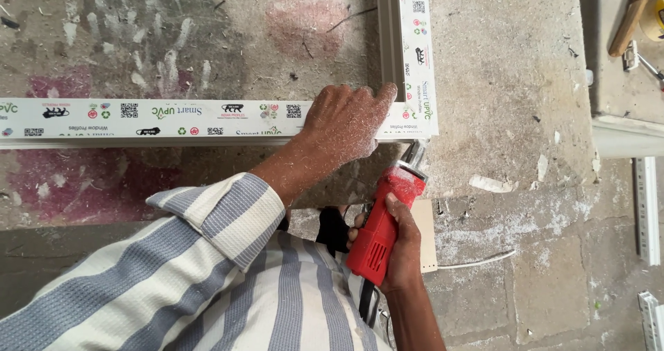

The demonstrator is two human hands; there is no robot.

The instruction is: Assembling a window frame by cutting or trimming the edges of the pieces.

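A white plastic window frame (173, 119) lies on a concrete slab (498, 67), its two bars meeting in a corner at the right. My left hand (346, 119), dusted with white shavings, presses flat on the frame next to that corner. My right hand (398, 244) grips a red power tool (384, 223). Its metal nose (413, 156) points up at the outer edge of the corner joint.
White chips and shavings litter the slab and the floor below. A wooden-handled tool (629, 19) lies at the top right. White profile offcuts (647, 209) lie on the floor at the right edge. A thin white strip (477, 261) rests near the tool.
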